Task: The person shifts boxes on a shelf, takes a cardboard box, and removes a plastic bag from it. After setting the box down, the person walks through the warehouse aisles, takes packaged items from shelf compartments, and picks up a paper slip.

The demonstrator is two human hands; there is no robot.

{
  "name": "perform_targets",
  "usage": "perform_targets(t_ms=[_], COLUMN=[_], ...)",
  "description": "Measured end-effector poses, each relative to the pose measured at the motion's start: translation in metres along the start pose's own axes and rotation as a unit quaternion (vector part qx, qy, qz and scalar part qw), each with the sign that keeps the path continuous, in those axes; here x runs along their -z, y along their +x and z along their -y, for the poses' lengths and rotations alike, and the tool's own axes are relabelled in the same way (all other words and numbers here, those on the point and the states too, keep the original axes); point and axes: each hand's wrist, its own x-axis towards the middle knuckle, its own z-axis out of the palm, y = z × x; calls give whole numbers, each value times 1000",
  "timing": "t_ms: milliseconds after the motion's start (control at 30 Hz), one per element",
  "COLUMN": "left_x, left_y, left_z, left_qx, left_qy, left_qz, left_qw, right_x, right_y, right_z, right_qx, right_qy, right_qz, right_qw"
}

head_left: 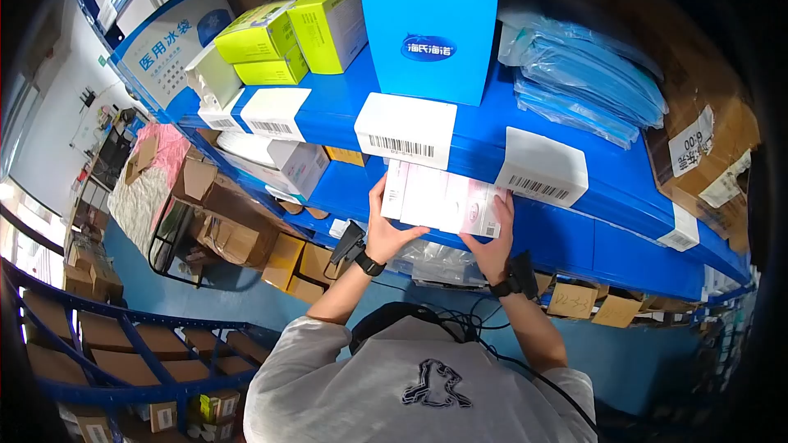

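Observation:
Between my two hands is a row of white and pale pink cartons, partly under the upper shelf's front edge. My left hand is closed on the left end of the row, thumb along the near side. At the right end, my right hand grips with its thumb near a small printed square code. The cartons are at the lower blue shelf, and their far ends are hidden by the shelf lip and its labels. I cannot tell exactly how many cartons there are. Both wrists wear black straps with devices.
Above stand a large blue box, yellow-green boxes and blue plastic-wrapped packs. White barcode labels hang from the shelf edge. A brown carton stands right. Black cables run near my body.

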Motion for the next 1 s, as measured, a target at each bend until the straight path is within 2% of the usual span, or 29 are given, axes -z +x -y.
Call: perform_targets(t_ms=[67, 200, 267, 300, 367, 400, 433, 500, 667, 900, 1000], left_x=[-1, 1, 7, 12, 23, 29, 38, 54, 75, 85, 82], left_y=[-6, 15, 41, 56, 88, 100, 109, 134, 170, 169, 151], left_z=[0, -9, -19, -30, -34, -20, 2, 37, 78, 98, 102], left_qx=[4, -8, -8, 11, 60, 43, 26, 17, 29, 39, -1], left_qy=[37, 22, 64, 126, 179, 186, 193, 203, 217, 227, 237], left_qz=[-13, -40, -46, -23, 43, 34, 26, 25, 39, 47, 6], left_qw=[999, 999, 997, 992, 981, 981, 980, 979, 975, 972, 971], right_x=[-1, -8, -14, -18, -24, -26, -35, -45, -60, -63, -44], right_y=[-5, 15, 39, 56, 80, 91, 98, 109, 123, 125, 108], right_z=[-3, 5, 15, 23, 29, 13, -17, -33, -36, -31, -24], right_qx=[7, 25, -87, -33, -33, -37, -38, -54, -75, -72, -46], right_qy=[2, -27, -55, -90, -140, -147, -146, -156, -201, -217, -198], right_qz=[-2, -36, -9, -62, -54, -63, 27, 95, 107, 110, 80], right_qw=[1000, 999, 995, 993, 988, 986, 988, 982, 971, 967, 976])
